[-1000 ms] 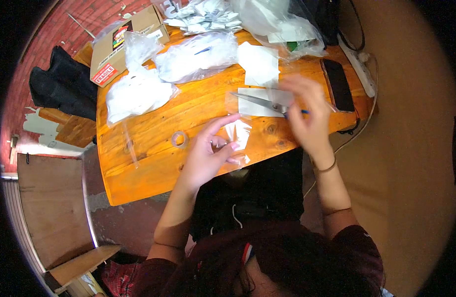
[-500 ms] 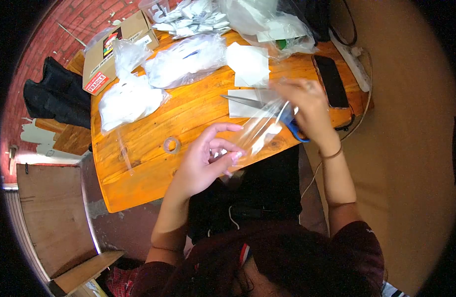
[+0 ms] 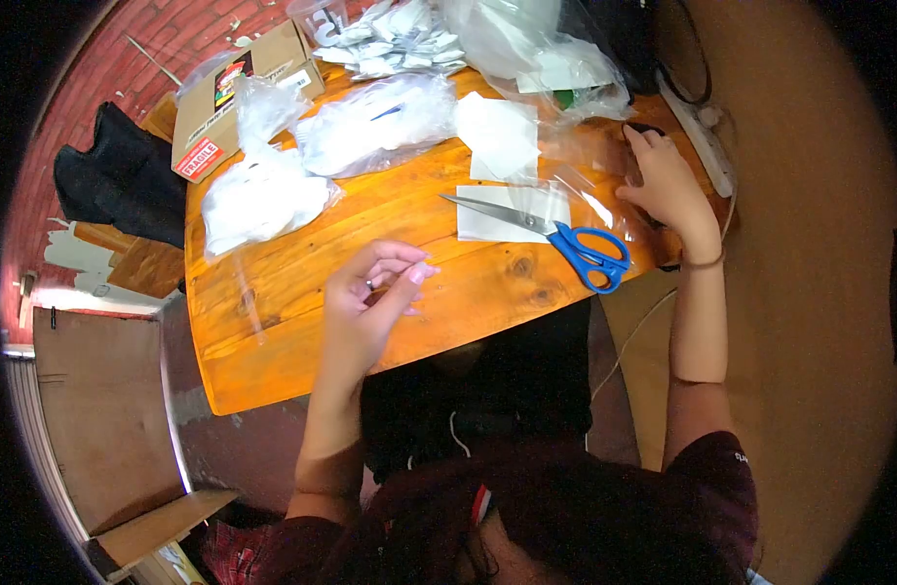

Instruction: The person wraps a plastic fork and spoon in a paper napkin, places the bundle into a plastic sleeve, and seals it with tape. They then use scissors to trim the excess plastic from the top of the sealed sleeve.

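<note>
My left hand is over the front of the wooden table, its thumb and fingertips pressed together; whatever is between them is too small to tell. At the right, my right hand reaches over the dark phone, thumb and fingers apart, covering most of it. Clear plastic film lies beside that hand. Blue-handled scissors rest with their blades across a white sheet. Another white paper piece is behind them.
Filled clear bags lie at the left and centre back. Behind them are a cardboard box and a heap of small white packets. A large plastic bag and a white power strip stand farther right.
My right hand has moved right, off the scissors and film to the phone. The film has left my left hand, which has shifted left and now covers where the tape roll was.
</note>
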### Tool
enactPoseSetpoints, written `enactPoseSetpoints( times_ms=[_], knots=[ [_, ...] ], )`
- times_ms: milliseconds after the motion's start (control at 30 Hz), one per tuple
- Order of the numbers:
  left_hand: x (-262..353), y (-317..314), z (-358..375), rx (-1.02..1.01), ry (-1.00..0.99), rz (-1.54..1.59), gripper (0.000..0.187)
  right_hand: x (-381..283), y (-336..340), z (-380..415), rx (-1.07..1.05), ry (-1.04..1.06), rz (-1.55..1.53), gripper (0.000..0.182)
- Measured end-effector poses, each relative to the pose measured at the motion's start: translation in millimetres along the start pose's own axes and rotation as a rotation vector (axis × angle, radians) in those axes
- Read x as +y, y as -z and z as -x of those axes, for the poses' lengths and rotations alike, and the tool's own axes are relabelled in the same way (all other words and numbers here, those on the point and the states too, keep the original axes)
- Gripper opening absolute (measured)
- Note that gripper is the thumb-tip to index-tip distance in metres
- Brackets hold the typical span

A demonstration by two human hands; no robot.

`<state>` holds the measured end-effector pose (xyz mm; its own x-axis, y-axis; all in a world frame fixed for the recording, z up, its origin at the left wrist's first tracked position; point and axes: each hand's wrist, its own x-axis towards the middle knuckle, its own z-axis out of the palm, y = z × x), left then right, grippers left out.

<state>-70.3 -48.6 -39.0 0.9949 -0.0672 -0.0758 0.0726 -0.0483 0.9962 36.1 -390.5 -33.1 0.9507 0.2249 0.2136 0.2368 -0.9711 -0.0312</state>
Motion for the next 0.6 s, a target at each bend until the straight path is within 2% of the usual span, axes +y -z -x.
enactPoseSetpoints(
  times_ms=[100,233,333,433,600],
  knots=[
    [5.2,13.0,5.3,0.094,0.011,0.012,0.014,-41.2,17.1,5.8,0.179,0.08,0.057,0.053],
    [-0.4,36.9,7.3,0.138,-0.078,0.046,0.015,-98.3,13.5,-8.2,0.346,0.352,-0.328,0.023],
    [2.6,43.3,11.5,0.173,-0.104,0.085,0.017,-120.7,-15.6,-27.9,0.131,0.271,-0.466,0.011],
    [4.8,45.8,20.2,0.199,-0.103,0.074,0.018,-127.9,-29.7,-37.7,0.071,0.231,-0.127,0.011],
    [-3.9,52.1,28.0,0.228,-0.045,0.052,0.017,-123.9,-41.8,-46.9,0.026,0.269,-0.016,0.012]
  ],
)
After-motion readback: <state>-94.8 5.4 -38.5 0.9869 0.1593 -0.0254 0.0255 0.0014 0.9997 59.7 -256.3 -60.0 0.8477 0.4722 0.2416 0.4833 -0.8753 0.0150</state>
